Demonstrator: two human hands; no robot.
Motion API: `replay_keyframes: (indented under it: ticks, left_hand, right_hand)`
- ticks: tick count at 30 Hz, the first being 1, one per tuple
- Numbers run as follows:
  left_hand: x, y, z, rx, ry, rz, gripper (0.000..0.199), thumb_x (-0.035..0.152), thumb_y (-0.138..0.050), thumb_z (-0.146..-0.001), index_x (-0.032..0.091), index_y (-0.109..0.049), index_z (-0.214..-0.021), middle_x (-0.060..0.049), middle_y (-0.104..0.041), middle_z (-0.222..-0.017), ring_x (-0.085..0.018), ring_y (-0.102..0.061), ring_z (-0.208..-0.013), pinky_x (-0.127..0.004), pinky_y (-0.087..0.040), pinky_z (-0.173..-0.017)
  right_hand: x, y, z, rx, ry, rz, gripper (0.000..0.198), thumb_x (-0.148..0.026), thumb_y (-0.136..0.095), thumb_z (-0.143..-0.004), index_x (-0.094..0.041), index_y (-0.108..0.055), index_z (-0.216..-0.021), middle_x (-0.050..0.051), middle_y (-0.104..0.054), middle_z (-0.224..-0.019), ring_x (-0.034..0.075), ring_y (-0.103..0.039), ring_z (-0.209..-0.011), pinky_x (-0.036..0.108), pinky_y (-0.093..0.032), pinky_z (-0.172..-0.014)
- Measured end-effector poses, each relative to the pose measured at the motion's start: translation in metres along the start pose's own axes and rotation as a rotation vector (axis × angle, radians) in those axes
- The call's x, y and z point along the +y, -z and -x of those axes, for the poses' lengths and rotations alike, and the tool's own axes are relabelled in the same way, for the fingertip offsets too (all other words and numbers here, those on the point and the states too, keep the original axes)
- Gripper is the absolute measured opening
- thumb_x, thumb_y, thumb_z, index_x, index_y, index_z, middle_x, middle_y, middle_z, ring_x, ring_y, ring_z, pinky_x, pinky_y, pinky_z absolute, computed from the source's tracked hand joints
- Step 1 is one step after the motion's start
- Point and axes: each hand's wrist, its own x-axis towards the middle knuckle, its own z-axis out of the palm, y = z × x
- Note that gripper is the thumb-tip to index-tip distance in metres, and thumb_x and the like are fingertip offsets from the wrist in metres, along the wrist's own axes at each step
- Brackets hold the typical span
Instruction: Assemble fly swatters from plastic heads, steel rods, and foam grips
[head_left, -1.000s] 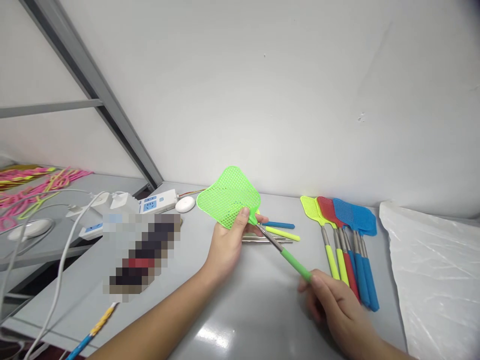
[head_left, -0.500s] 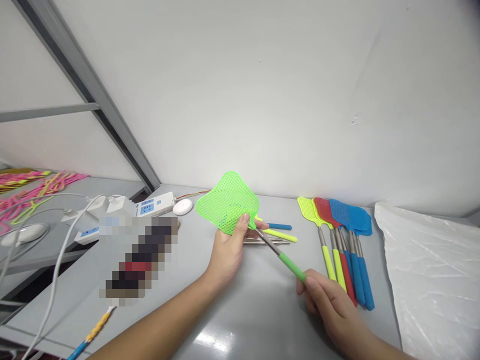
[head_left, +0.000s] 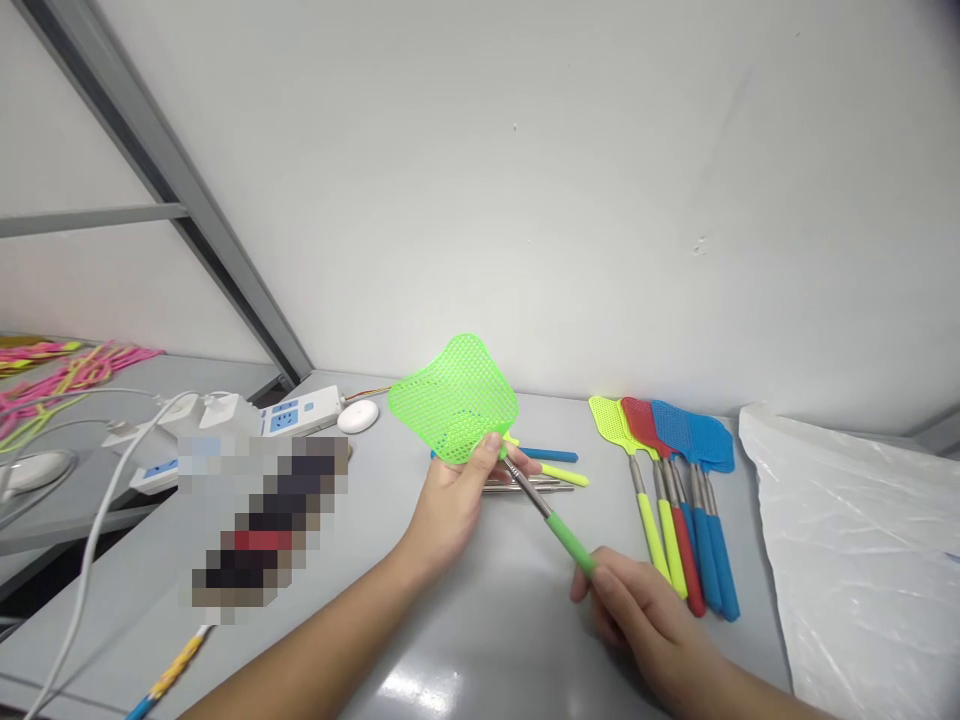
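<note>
A green fly swatter with a perforated head and a metal shaft is held up between both hands. My left hand pinches it where the head joins the shaft, thumb on top. The end of its green handle sits in the closed fingers of my right hand. Behind my left hand, partly hidden, lie a blue handle, a yellow handle and several thin metal rods on the table.
To the right lie several fly swatters in yellow, red and blue, beside a white plastic sheet. Power strips, a white round device and a white cable occupy the left, with a blurred-out object nearby. A wall stands behind.
The green swatter's handle end and my right hand have moved slightly left and down. Both hands keep their grip. The whole view has shifted a little.
</note>
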Motion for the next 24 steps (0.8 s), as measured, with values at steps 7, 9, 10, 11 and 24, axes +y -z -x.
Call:
replay_keyframes:
  ticks: [7, 9, 10, 11, 24]
  left_hand:
    - [-0.001, -0.004, 0.005, -0.132, 0.045, -0.092, 0.032, 0.042, -0.05, -0.09, 0.019, -0.072, -0.092, -0.008, -0.074, -0.088, -0.023, -0.065, -0.086, -0.036, -0.048, -0.083]
    - [-0.003, -0.002, 0.004, -0.126, 0.074, -0.077, 0.031, 0.042, -0.051, -0.09, 0.02, -0.073, -0.095, -0.009, -0.073, -0.092, -0.023, -0.065, -0.088, -0.036, -0.047, -0.083]
    - [-0.004, -0.001, 0.003, -0.129, 0.092, -0.067, 0.031, 0.042, -0.051, -0.09, 0.02, -0.073, -0.096, -0.009, -0.073, -0.094, -0.023, -0.065, -0.09, -0.036, -0.047, -0.083]
    - [-0.004, 0.0, 0.002, -0.138, 0.111, -0.052, 0.031, 0.042, -0.051, -0.09, 0.02, -0.073, -0.096, -0.01, -0.072, -0.096, -0.024, -0.064, -0.091, -0.035, -0.047, -0.083]
    - [-0.015, 0.0, -0.001, -0.109, 0.225, 0.23, 0.027, 0.038, -0.054, -0.089, 0.019, -0.072, -0.095, -0.01, -0.067, -0.102, -0.022, -0.06, -0.096, -0.034, -0.047, -0.081]
  right_hand:
    - [0.0, 0.001, 0.0, -0.044, -0.008, -0.036, 0.04, -0.053, -0.033, -0.096, -0.02, -0.056, -0.094, -0.007, -0.037, -0.056, 0.011, -0.033, -0.052, 0.022, -0.026, -0.05]
    - [0.0, 0.002, 0.0, -0.049, -0.008, -0.023, 0.04, -0.052, -0.033, -0.096, -0.02, -0.056, -0.093, -0.007, -0.036, -0.056, 0.01, -0.033, -0.053, 0.022, -0.026, -0.051]
    - [-0.001, 0.002, 0.0, -0.053, -0.008, -0.013, 0.039, -0.052, -0.033, -0.096, -0.02, -0.056, -0.091, -0.007, -0.036, -0.057, 0.01, -0.034, -0.053, 0.022, -0.026, -0.051]
    - [-0.002, 0.002, 0.0, -0.052, -0.006, 0.003, 0.039, -0.052, -0.034, -0.096, -0.02, -0.056, -0.09, -0.007, -0.037, -0.057, 0.01, -0.034, -0.053, 0.022, -0.027, -0.051]
    - [-0.006, 0.001, -0.008, -0.046, -0.024, -0.041, 0.044, -0.053, -0.034, -0.096, -0.021, -0.04, -0.066, -0.007, -0.039, -0.052, 0.01, -0.035, -0.05, 0.023, -0.028, -0.049]
